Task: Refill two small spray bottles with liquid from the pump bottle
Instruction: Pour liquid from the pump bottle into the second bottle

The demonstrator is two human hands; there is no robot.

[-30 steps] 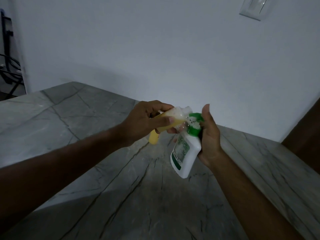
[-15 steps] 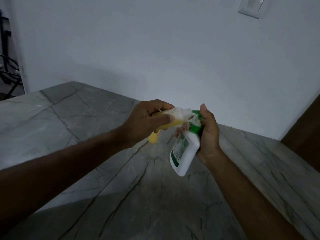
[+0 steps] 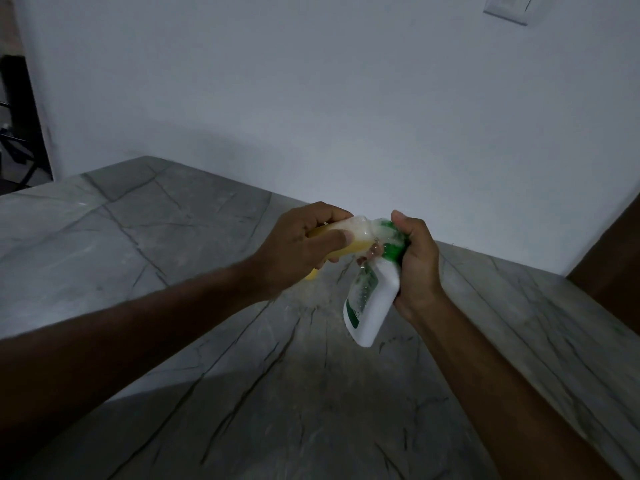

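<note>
Two bare forearms reach over a grey veined stone countertop (image 3: pixel 173 237), where the right hand (image 3: pixel 417 261) grips a white plastic bottle with a green collar and green label (image 3: pixel 372 303), held tilted above the surface. Just beside it, the left hand (image 3: pixel 298 247) wraps its fingers and thumb round a small translucent bottle of yellow liquid (image 3: pixel 346 237) (necks meeting, foam at the join). Beyond stands a plain white wall (image 3: pixel 311 98)

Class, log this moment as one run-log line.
left hand: grips yellow bottle | right hand: grips white bottle | necks together | over counter
</note>
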